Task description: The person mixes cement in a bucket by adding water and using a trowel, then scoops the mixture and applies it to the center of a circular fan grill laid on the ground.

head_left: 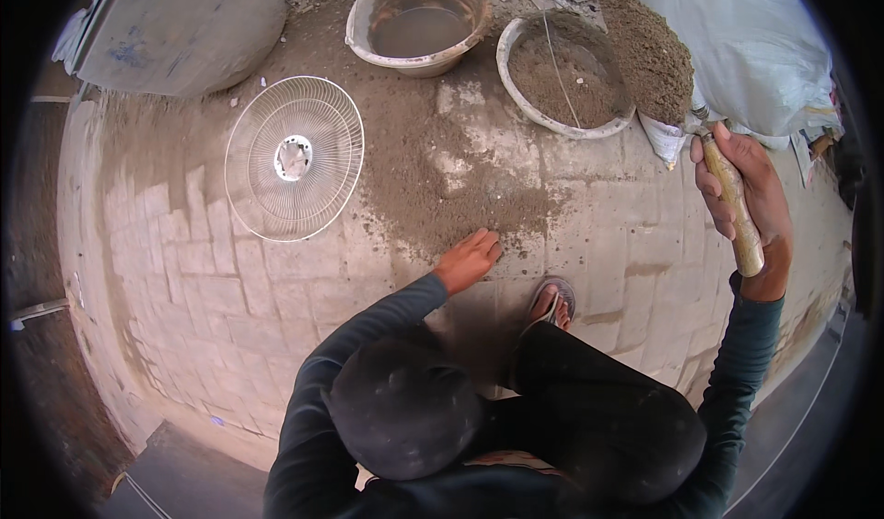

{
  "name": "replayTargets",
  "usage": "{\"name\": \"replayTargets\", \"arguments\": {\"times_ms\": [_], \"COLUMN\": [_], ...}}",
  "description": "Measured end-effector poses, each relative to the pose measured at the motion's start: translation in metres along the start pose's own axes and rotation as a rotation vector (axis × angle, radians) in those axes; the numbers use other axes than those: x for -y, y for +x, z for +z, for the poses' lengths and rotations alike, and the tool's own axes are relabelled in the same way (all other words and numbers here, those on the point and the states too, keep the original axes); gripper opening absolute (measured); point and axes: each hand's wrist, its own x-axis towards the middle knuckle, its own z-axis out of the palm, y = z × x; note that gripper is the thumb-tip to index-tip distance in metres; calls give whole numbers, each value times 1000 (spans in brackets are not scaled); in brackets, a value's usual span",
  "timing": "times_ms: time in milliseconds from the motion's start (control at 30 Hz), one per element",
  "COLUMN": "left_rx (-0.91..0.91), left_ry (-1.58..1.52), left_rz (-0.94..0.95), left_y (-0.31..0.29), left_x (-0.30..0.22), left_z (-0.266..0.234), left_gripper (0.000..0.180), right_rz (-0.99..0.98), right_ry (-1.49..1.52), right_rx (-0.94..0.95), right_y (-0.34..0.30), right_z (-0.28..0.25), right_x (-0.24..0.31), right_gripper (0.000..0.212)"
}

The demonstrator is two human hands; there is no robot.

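My right hand (750, 183), at the right, is wrapped round the worn wooden handle of a trowel (734, 197). The trowel's blade points away from me, heaped or coated with grainy brown sand or mortar (649, 54), beside a round basin (619, 125) of similar material. A thin pale line crosses this basin. My left hand (470, 259) is low over the near edge of sandy material spread on the paving (502, 210). Its fingers are curled under, and their inner side is hidden.
A white wire fan guard (256, 208) lies on the paving at left. Behind it stands a big grey container (189, 35). A basin of murky water (359, 49) sits at the far middle. White sacks (764, 58) are piled at the far right. My sandalled foot (552, 303) is near my left hand.
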Motion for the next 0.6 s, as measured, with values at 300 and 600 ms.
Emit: {"name": "replayTargets", "arguments": {"times_ms": [300, 600], "left_rx": [18, 56], "left_ry": [75, -77], "left_rz": [-147, -184], "left_y": [22, 7], "left_x": [-20, -15], "left_z": [-5, -14], "left_gripper": [23, 28], "right_rz": [-275, -199], "right_ry": [-1112, -512], "right_rx": [-391, -431], "right_y": [118, 51], "right_z": [-22, -13], "right_x": [-95, -86], "right_gripper": [44, 44]}}
